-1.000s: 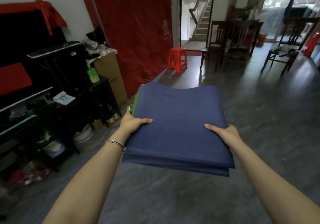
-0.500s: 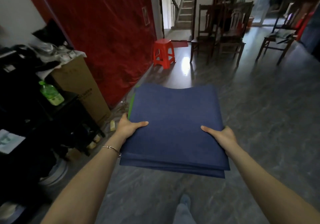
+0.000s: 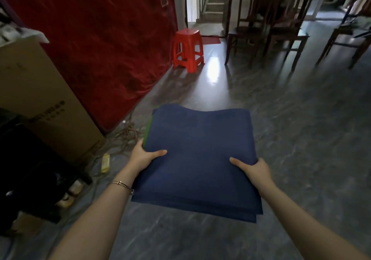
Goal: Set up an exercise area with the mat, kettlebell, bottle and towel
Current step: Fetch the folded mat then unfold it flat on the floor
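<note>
A folded dark blue mat point(image 3: 198, 155), with a green edge showing on its left side, is held flat in front of me above the grey floor. My left hand point(image 3: 143, 156) grips its left edge, thumb on top. My right hand point(image 3: 254, 169) grips the right edge the same way. The kettlebell, bottle and towel are out of view.
A red curtain point(image 3: 104, 44) covers the left wall, with a tall cardboard box point(image 3: 38, 97) and a dark shelf point(image 3: 26, 169) beside it. Cables and a yellow object point(image 3: 105, 162) lie on the floor there. A red plastic stool point(image 3: 187, 49) and dark wooden chairs point(image 3: 267, 32) stand ahead.
The view has moved forward and tilted down: the stool and chairs are nearer, the keyboard and green bottle on the shelf have left the frame. Both hands keep the same grip on the mat.
</note>
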`<state>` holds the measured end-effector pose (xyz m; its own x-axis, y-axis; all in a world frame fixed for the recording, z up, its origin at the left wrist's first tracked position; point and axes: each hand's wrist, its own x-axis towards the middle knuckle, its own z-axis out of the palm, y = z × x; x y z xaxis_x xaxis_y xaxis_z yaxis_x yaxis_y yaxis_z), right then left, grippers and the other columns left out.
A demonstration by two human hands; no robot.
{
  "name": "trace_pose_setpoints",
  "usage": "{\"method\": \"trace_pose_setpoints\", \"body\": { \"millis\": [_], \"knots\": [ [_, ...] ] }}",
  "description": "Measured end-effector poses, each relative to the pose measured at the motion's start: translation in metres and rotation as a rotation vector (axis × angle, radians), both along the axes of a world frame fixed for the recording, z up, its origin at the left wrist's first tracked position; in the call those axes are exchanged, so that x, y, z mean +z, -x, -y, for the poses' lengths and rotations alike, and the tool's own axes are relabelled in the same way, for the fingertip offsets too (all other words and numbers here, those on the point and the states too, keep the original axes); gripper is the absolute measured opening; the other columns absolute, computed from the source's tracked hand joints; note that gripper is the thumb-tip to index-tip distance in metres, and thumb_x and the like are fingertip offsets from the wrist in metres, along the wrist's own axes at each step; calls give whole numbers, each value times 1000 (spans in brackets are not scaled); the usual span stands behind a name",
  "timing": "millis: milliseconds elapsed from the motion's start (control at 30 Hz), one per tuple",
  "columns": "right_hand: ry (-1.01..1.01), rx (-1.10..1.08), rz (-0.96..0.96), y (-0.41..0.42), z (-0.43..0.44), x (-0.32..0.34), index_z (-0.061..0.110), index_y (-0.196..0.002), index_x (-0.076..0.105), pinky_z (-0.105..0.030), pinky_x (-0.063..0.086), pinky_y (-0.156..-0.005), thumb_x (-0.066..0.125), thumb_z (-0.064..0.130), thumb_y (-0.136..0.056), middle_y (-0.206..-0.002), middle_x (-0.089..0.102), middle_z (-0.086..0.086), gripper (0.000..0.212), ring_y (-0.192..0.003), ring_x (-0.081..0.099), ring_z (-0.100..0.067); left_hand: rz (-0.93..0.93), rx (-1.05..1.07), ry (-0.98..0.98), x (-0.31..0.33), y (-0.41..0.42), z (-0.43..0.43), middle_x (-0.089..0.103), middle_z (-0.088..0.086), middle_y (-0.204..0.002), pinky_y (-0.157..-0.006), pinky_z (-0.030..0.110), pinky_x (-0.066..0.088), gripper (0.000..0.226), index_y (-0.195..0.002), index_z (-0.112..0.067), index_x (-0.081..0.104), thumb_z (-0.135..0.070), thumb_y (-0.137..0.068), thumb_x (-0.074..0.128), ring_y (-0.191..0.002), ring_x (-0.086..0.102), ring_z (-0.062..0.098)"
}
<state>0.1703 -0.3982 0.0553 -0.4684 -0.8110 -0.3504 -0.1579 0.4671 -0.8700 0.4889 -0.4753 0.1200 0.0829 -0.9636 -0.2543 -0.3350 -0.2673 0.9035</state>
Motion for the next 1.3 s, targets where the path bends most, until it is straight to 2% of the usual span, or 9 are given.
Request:
{"method": "trace_pose_setpoints", "body": {
  "millis": [267, 367, 533, 633, 833, 1000, 1100, 1200, 1300],
  "knots": [
    [22, -67, -45, -16, 114, -248, 11, -103, 61, -43, 59, -76, 81, 75, -31, -99, 69, -2, 98, -85, 67, -21, 32, -85, 33, -254, -17, 134, 62, -10, -89, -51, 13, 46, 51, -105, -19, 55, -15, -64, 86, -73, 58, 1],
    [-14, -91, -22, -16, 130, -334, 10, -102, 63, -43, 59, -75, 81, 75, -29, -98, 71, -3, 100, -85, 68, -22, 58, -108, 36, -345, -19, 161, 67, 0, -98, -65, 19, 50, 54, -108, -14, 60, -13, -62, 88, -80, 64, 10],
    [-20, -125, -70, -20, 151, -443, 21, -73, 58, -39, 57, -75, 89, 55, -45, -94, 72, -12, 54, -81, 67, -25, 66, -173, -2, -475, -19, 198, 72, 7, -106, -65, 17, 51, 61, -112, -11, 64, -14, -58, 90, -86, 67, 14],
    [-28, -140, -73, -19, 162, -488, 21, -73, 58, -39, 56, -75, 87, 60, -40, -92, 72, -13, 58, -81, 66, -26, 88, -190, 3, -521, -17, 214, 71, 6, -102, -59, 11, 50, 58, -111, -9, 64, -13, -59, 89, -89, 67, 18],
    [-84, -150, -94, -25, 159, -541, 20, -82, 63, -42, 59, -75, 80, 75, -35, -88, 71, -3, 74, -81, 68, -23, 142, -197, -51, -579, -20, 223, 67, 3, -109, -81, 30, 51, 72, -120, -10, 57, -29, -59, 90, -96, 64, 18],
    [-164, -34, -271, -27, 165, -545, 10, -101, 66, -41, 55, -77, 58, 90, -45, -97, 70, -9, 98, -89, 66, -30, 338, -194, -124, -599, -25, 224, 64, 8, -121, -92, 43, 51, 102, -121, -12, 52, -75, -43, 72, -108, 62, 28],
    [-233, 13, -415, -32, 171, -547, 11, -117, 57, -48, 51, -87, 44, 95, -49, -115, 62, -13, 109, -102, 60, -34, 372, -185, -109, -589, -24, 232, 62, 16, -123, -94, 44, 49, 91, -124, -6, 53, -63, -54, 70, -111, 60, 33],
    [-261, 26, -588, -51, 169, -524, 13, -134, 46, -50, 36, -102, 51, 75, -74, -137, 46, -14, 86, -124, 43, -36, 361, -179, -59, -562, -15, 237, 63, 15, -118, -91, 41, 49, 74, -118, -5, 52, -47, -62, 76, -106, 61, 32],
    [-102, 117, -660, -73, 166, -502, 17, -139, 43, -50, 31, -107, 53, 70, -78, -147, 39, -8, 81, -133, 37, -30, 271, -168, 1, -527, 0, 230, 64, 12, -104, -75, 34, 50, 39, -102, -10, 50, -19, -75, 76, -89, 61, 25]
  ]
}}
